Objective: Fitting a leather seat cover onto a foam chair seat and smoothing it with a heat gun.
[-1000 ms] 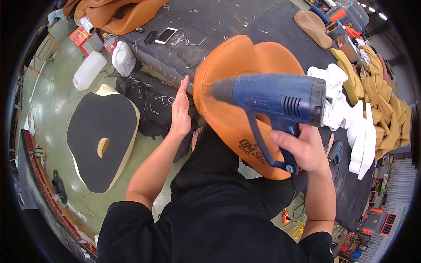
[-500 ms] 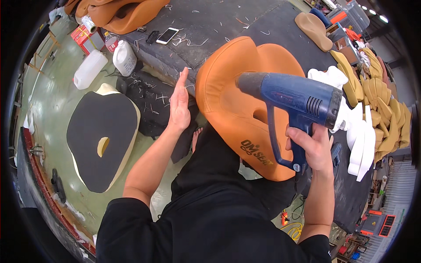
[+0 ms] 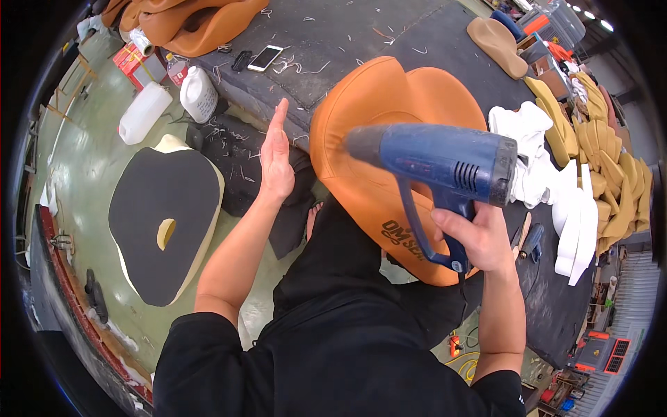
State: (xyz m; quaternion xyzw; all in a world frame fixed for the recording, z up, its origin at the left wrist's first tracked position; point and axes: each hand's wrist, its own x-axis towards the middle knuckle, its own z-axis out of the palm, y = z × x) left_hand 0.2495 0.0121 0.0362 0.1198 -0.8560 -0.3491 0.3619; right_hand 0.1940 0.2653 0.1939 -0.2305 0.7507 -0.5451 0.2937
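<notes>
My right hand (image 3: 479, 236) is wrapped round the handle of a blue heat gun (image 3: 445, 156). Its dark nozzle points left, over an orange covered seat cushion (image 3: 361, 90). The cushion has two raised lobes, stitched seams and dark lettering on its near side; the gun and hand hide part of it. Just left of the cushion, my left hand (image 3: 276, 163) is held up flat with fingers stretched out, touching nothing. A foam cushion with a dark grey face (image 3: 163, 208) and an oval hole lies on the floor further left.
The dark work table (image 3: 389, 35) carries a phone (image 3: 265, 58), thread scraps and orange cushions (image 3: 201, 24). White fabric (image 3: 524, 139) and tan foam pieces (image 3: 604, 167) are piled at right. Plastic jugs (image 3: 199, 95) stand at left. A cord hangs from the heat gun.
The heat gun in my right hand has moved left, its nozzle nearer the cushion's left side. My left hand has shifted slightly left and up, still flat.
</notes>
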